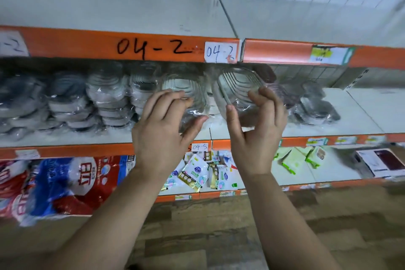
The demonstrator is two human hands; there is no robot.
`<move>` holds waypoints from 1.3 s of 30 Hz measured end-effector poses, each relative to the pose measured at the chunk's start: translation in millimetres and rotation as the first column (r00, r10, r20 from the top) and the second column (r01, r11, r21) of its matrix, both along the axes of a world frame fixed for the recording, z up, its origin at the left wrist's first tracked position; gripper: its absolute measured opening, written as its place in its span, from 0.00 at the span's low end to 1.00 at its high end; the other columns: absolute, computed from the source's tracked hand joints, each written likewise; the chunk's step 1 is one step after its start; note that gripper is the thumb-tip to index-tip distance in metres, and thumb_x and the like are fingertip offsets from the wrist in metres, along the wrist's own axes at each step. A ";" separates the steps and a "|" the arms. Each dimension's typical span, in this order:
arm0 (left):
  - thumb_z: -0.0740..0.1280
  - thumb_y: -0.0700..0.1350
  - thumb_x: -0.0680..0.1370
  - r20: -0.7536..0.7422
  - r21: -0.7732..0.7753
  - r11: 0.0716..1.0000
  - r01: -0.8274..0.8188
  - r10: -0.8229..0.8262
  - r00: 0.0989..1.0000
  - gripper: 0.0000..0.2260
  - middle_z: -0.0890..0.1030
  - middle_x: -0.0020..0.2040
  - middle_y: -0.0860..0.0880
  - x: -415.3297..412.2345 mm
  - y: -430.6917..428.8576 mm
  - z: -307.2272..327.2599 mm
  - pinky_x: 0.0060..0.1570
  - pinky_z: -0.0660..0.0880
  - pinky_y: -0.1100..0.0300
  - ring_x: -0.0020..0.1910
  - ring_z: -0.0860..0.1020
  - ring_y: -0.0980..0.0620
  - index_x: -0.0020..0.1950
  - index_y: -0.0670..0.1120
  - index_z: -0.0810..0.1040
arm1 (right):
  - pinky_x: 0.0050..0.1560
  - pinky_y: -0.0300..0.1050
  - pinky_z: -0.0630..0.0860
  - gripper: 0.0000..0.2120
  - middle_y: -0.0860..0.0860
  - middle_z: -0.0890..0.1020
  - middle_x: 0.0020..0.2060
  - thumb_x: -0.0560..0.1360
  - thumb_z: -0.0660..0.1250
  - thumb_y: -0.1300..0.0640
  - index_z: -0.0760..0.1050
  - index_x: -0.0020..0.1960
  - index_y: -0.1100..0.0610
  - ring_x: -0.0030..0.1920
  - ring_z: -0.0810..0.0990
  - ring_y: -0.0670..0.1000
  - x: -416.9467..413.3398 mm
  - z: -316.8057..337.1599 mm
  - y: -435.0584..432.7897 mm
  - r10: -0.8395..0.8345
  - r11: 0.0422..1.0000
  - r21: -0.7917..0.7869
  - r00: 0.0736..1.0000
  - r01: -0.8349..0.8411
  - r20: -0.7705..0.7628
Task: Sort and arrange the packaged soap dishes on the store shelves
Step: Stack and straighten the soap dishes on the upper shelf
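Head view: R hand [258, 129] grips a clear soap dish [238, 83] in its plastic bag. The dish is tilted on edge just in front of the middle shelf [361, 112], under the orange rail marked 04-2 [153, 48]. Thumb sits on the near rim, fingers [263, 96] wrap the far rim. L hand [166, 120] is at a second clear pack [186, 87] just beside it, fingers curled over its front, thumb reaching below. Too blurred to say if it's gripping or only steadying, so cannot tell. Other stock on the same shelf: grey packs [105, 94] stacked in rows to the left, darker packs [311, 105] heaped to the right.

Handling, as a guess: the dishes look like thin hard plastic w/ ribbed insides, so light & stiff, prob. no flex under a rim-to-rim pinch. The film wrap is the catch. It's glossy and loose, so grabbing the wrap alone risks a slip. Best hold is across the dish, rim to rim, thru the bag, as R hand has it. Stacked packs w/ slick film could slide if nudged. Not v. fragile, but clear plastic may crack if dropped on the floor [219, 237].
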State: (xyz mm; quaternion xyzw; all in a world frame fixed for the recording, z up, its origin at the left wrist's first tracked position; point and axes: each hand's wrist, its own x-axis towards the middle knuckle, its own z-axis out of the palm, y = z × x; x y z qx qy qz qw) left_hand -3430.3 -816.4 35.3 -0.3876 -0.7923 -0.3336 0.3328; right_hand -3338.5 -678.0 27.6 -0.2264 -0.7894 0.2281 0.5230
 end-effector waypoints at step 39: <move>0.52 0.54 0.68 0.275 -0.475 0.844 -0.247 0.409 0.870 0.31 0.81 0.61 0.45 -304.1 -323.4 158.7 0.65 0.62 0.51 0.66 0.72 0.44 0.67 0.48 0.77 | 0.69 0.48 0.62 0.23 0.52 0.79 0.63 0.73 0.57 0.48 0.78 0.62 0.55 0.65 0.74 0.58 -264.5 134.9 -181.7 0.418 0.901 -0.095 0.785 -0.424 0.456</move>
